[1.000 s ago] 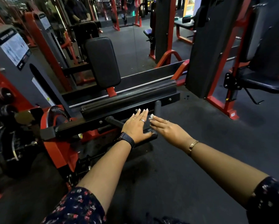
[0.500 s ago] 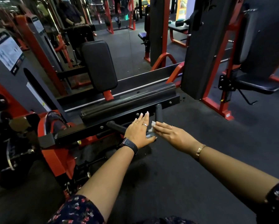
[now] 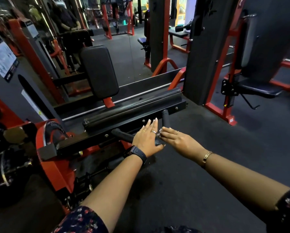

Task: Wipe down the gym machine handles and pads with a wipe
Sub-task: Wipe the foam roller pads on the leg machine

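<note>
A low black and red gym machine has a horizontal black handle, a short upright handle, a long roll pad and an upright back pad. My left hand lies flat on the horizontal handle with its fingers straight. My right hand reaches in from the right, fingers straight. Its fingertips press a small white wipe onto the handle's end beside my left hand. Most of the wipe is hidden under the fingers.
A red-framed machine with a black seat stands to the right, behind a black weight-stack column. Weight plates hang at the left. Dark rubber floor spreads under my arms. A person stands far back at the left.
Both hands have stayed on the horizontal handle. My right fingertips with the wipe have slid slightly closer to my left hand. The view has shifted a little.
</note>
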Demonstrator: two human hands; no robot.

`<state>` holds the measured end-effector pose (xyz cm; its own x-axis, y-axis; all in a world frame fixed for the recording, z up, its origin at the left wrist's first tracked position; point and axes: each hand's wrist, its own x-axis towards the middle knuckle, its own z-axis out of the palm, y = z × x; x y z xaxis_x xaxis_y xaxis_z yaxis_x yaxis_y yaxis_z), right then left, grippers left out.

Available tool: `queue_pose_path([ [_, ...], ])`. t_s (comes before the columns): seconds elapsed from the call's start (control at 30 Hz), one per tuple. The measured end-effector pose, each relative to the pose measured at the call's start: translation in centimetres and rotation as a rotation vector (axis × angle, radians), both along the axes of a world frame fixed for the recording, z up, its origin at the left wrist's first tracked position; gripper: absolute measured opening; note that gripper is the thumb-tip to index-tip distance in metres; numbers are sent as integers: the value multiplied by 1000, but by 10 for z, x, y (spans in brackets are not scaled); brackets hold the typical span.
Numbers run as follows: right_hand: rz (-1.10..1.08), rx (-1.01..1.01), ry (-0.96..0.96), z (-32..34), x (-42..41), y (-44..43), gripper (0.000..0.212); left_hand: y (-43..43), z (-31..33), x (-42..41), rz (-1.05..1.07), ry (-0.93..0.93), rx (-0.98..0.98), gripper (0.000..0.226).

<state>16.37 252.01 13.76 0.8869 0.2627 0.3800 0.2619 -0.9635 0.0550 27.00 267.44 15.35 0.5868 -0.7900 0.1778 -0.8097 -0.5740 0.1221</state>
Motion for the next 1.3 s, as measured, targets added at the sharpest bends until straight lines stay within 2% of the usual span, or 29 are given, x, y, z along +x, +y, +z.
queue_pose_path([
  [0.07,-20,27,-19,0,-6,-4,67,-1,-3,0,-3,0,-8,100],
  [0.17,-167,201,-41,-1,-3,-9,68,-1,-5,1,2,12,-18,102],
  [0.23,-171,226,-27,-1,6,-7,63,-1,-2,1,-5,11,-13,101],
  [0.3,-89,164,-23,3,14,-1,55,0,3,-3,-3,12,-3,99],
  [0.47,198,-136,-42,2,13,-5,23,-1,6,-7,36,9,14,99],
  [0.6,344,-267,-87,3,4,-35,34,-3,0,-4,42,-5,26,100],
  [0.73,243,-168,-78,8,17,-47,59,-6,1,-6,60,-16,57,103],
  [0.8,272,-175,-45,5,24,-38,52,-7,3,-7,71,4,89,103],
  [0.87,384,-268,-44,-2,27,-32,30,-8,4,-6,88,21,129,102],
  [0.93,471,-341,-59,-4,26,-41,26,-10,5,-8,121,10,167,105],
  [1.0,515,-339,-83,-4,23,-59,35,-12,5,-12,172,-2,211,108],
  [1.07,513,-291,-88,-4,18,-76,53,-15,6,-17,246,-13,263,110],
  [1.2,397,-175,-34,-3,10,-71,89,-20,6,-21,376,2,302,109],
  [1.3,308,-108,-36,3,4,-50,97,-24,7,-23,457,32,264,103],
])
